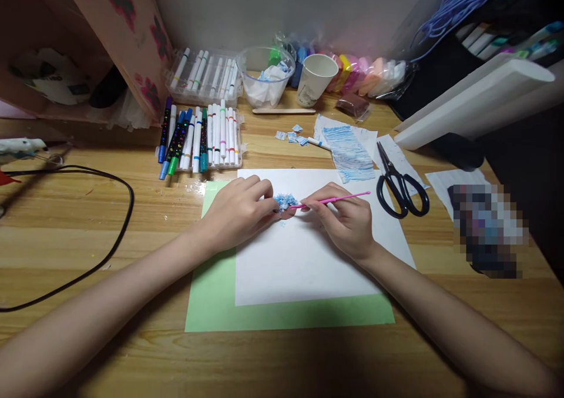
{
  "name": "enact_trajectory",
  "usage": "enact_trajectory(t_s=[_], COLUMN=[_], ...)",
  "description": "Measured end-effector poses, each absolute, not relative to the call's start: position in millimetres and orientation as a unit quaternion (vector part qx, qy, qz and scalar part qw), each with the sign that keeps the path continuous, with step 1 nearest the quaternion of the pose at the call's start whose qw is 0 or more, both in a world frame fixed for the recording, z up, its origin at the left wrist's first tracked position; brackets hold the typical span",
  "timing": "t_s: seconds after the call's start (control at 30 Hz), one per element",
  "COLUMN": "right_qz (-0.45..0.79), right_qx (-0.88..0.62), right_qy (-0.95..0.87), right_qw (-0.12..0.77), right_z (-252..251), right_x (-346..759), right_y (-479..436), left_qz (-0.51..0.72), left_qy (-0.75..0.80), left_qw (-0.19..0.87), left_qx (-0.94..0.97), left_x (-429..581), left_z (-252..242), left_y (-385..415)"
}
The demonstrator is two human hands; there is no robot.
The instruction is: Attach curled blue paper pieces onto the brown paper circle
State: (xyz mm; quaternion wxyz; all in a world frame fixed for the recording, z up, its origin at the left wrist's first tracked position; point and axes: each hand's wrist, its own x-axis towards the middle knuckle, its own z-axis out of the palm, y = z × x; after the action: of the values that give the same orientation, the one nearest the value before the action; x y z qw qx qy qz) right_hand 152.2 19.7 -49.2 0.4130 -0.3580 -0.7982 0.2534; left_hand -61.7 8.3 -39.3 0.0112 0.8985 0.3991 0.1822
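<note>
A small piece covered in blue-and-white paper tufts (286,201), with a brownish round underside partly showing, is over the white sheet (299,263). My left hand (244,207) has its curled fingers closed on the left side of this tufted piece. In my right hand (346,218) is a slim pink tool (337,199), pinched between thumb and fingers. Its left tip touches or nearly touches the tufts; the other end points right. Tiny blue scraps lie just below the piece. Under the white sheet is a green sheet (286,318).
Black-handled scissors (399,189) lie right of the sheets, beside blue-streaked paper (348,151) and small cut squares (297,136). Behind stand markers in trays (215,136), a clear bowl (264,83), a paper cup (315,80) and bagged clay (365,74). A black cable (126,221) curves at left.
</note>
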Motion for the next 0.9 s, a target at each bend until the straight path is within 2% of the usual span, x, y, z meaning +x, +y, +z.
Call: enact_trajectory(t_s=[0.6, 0.9], right_qz=[0.289, 0.289], right_qx=[-0.372, -0.326], right_qy=[-0.780, -0.819], right_qw=[0.412, 0.373], right_z=[-53, -54], right_x=[154, 152], right_y=[16, 15], left_qz=[0.188, 0.147], left_qy=[0.483, 0.489], left_qw=[0.084, 0.156], left_qx=[0.851, 0.845], left_x=[-47, -49], left_z=[-34, -18], left_y=[5, 21])
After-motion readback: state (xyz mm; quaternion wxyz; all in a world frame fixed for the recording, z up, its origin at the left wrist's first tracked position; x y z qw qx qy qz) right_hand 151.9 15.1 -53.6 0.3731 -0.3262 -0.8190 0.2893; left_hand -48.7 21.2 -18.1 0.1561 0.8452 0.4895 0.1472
